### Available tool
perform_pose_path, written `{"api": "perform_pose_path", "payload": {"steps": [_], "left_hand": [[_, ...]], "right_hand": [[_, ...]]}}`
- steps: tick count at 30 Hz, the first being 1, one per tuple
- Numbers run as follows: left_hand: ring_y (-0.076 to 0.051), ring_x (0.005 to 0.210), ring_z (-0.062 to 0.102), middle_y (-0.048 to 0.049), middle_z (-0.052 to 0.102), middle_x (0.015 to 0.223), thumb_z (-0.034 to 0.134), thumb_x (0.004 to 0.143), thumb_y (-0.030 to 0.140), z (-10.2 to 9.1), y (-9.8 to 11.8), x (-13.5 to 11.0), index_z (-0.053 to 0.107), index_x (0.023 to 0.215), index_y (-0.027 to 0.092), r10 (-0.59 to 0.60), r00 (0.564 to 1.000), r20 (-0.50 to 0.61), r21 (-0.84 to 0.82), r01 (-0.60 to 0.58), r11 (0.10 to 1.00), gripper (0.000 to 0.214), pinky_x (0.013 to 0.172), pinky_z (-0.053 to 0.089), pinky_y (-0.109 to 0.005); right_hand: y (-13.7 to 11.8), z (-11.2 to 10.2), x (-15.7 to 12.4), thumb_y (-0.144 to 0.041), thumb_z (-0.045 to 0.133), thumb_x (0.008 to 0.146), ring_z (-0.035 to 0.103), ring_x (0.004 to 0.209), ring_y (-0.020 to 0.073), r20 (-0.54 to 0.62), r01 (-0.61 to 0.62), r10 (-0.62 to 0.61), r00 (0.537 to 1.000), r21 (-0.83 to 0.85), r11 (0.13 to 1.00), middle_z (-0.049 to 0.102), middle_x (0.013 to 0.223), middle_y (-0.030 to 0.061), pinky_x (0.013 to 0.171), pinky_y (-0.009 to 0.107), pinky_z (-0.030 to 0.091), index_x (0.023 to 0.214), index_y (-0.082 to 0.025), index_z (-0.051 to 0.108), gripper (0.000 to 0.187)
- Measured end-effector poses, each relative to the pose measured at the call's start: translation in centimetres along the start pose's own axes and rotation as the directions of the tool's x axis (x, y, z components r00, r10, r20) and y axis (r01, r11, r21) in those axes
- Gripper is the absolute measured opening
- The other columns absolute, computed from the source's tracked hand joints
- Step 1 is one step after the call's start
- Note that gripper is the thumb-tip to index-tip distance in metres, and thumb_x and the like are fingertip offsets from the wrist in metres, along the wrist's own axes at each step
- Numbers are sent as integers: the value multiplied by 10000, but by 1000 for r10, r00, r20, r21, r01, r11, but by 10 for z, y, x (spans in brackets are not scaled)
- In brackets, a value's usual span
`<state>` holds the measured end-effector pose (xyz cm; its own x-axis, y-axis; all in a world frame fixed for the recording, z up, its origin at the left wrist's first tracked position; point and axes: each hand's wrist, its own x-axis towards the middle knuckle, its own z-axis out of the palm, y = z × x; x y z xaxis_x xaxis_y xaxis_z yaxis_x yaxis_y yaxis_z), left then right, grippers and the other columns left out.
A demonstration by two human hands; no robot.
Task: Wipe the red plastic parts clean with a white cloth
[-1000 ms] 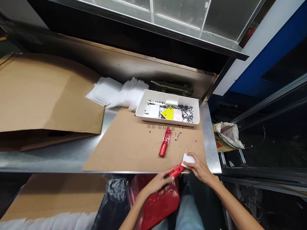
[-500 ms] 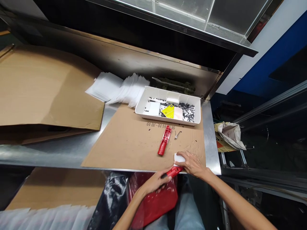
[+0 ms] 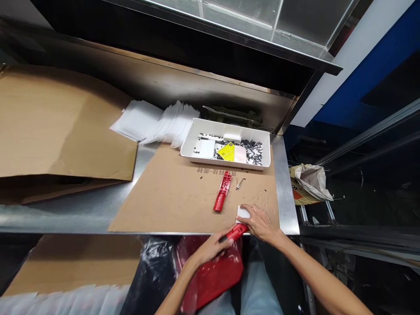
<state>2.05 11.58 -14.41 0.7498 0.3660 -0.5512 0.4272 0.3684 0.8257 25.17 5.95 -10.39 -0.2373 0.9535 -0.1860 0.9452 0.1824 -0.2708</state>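
Observation:
At the near edge of the bench, my left hand (image 3: 213, 248) is closed around a red plastic handle-shaped part (image 3: 237, 231) with a dark section near my fingers. My right hand (image 3: 260, 222) grips a white pad (image 3: 243, 213) between thumb and fingers, at the far end of that red part. Whether the pad touches the part cannot be made out. A second red part (image 3: 222, 192), long and with a detailed upper half, lies flat on the cardboard sheet (image 3: 164, 197). Beside it rests a small metal nail clipper (image 3: 240, 183).
A white tray (image 3: 185, 153) holds small black pieces, a yellow label and pale pads. White sheets (image 3: 177, 124) are stacked to its left, near a large cardboard box (image 3: 65, 127). A paper bag (image 3: 310, 183) stands right of the bench. A red bag-like item (image 3: 213, 280) is below.
The view has shifted slightly. Both hands keep their hold on the red part and the white pad, with hardly any movement between them.

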Motion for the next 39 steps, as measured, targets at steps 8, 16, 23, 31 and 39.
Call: {"api": "perform_pose_path", "payload": {"steps": [8,16,23,31,39], "left_hand": [[-135,520,407,26,451,642,578,781,606,0,-9,5,367,1456,166,-23,999,-24,-23,22,1000,833,406,288,-229],[-130,495,401,47,432,604,608,779,559,2,-6,4,383,1452,204,-29,999,-39,-61,27,998,793,393,299,-223],[-113,454,365,65,425,566,611,782,529,4,-8,5,361,1459,186,-13,999,-41,-94,9,996,799,375,276,-213],[-114,483,386,50,432,628,677,730,544,8,-11,7,423,1428,211,49,997,-58,-183,-59,981,814,381,286,-220],[-122,449,392,54,455,533,676,732,537,19,-17,10,268,1495,153,69,997,-47,-333,-80,940,947,364,252,-216]], "right_hand": [[3,23,-26,-217,495,953,515,1177,268,-166,-283,296,941,102,954,445,1399,86,903,401,520,1301,-374,575,390],[-23,43,-28,-235,456,966,522,1192,269,-254,-393,444,860,227,891,434,1389,87,892,401,545,1328,-363,549,395],[-36,56,-27,-182,448,950,527,1198,278,-311,-460,532,788,278,843,442,1373,101,874,403,558,1332,-350,552,430],[-38,58,-26,-180,472,941,542,1180,275,-344,-439,512,787,271,857,479,1358,94,887,408,555,1319,-362,567,430],[-28,64,-23,-161,425,943,535,1214,260,-397,-429,525,753,310,849,443,1387,92,932,406,542,1319,-338,571,440]]}}
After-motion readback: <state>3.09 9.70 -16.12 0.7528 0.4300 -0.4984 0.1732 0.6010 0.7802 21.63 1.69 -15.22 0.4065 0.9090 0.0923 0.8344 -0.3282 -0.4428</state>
